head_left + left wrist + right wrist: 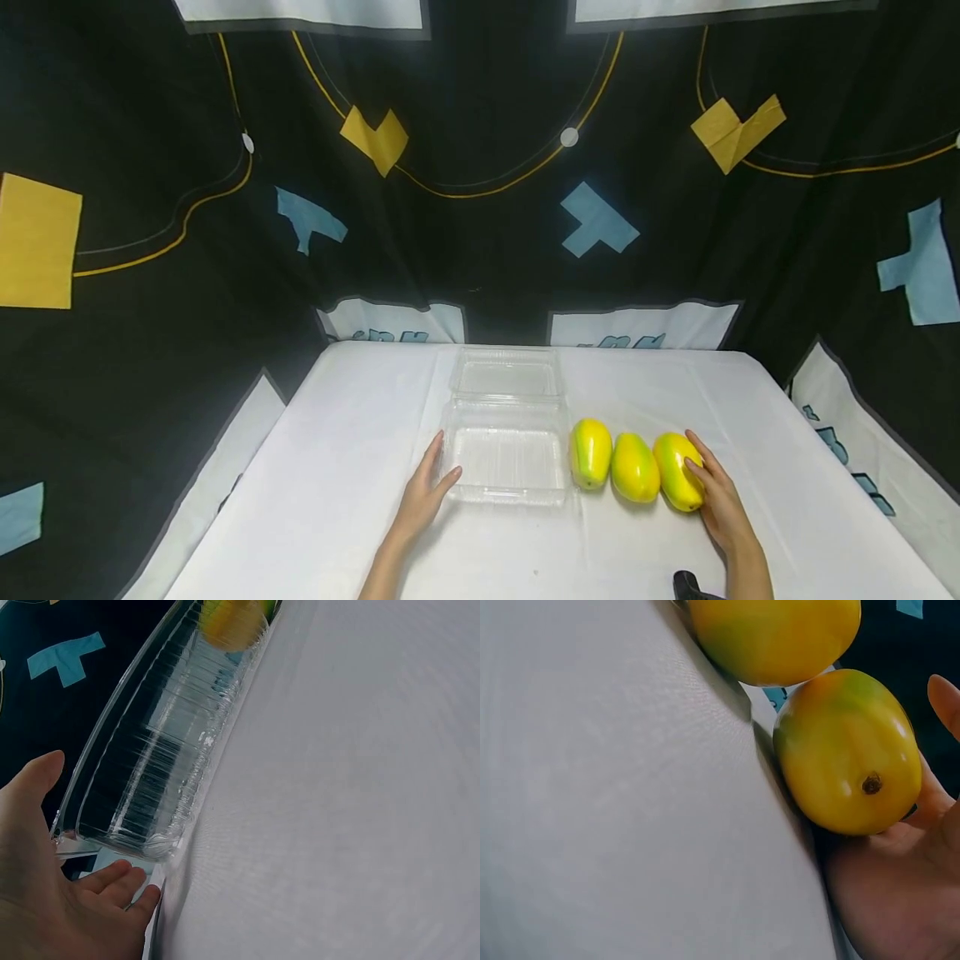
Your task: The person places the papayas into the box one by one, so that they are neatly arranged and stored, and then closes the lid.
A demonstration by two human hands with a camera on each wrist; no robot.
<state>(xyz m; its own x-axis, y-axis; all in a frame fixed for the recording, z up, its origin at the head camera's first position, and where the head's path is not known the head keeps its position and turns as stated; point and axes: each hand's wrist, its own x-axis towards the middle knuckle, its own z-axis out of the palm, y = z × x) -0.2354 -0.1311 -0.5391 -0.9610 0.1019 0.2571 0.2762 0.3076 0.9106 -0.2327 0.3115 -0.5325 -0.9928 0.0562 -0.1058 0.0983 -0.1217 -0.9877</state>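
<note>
The spread left hand (421,498) flanks a clear container (508,462); the spread right hand (724,507) touches the rightmost yellow fruit (676,472).

Clear plastic clamshell (510,454), open: ribbed base near, lid (506,372) laid back on far side. Left hand (422,497) at base's left side. Three glossy yellow-green mangoes in a row just right of base: left (591,454), middle (635,468), right (678,472). All lie lengthwise, near to far. Rightmost: brown stem scar on near end, right hand (722,502) against its right side.
</note>
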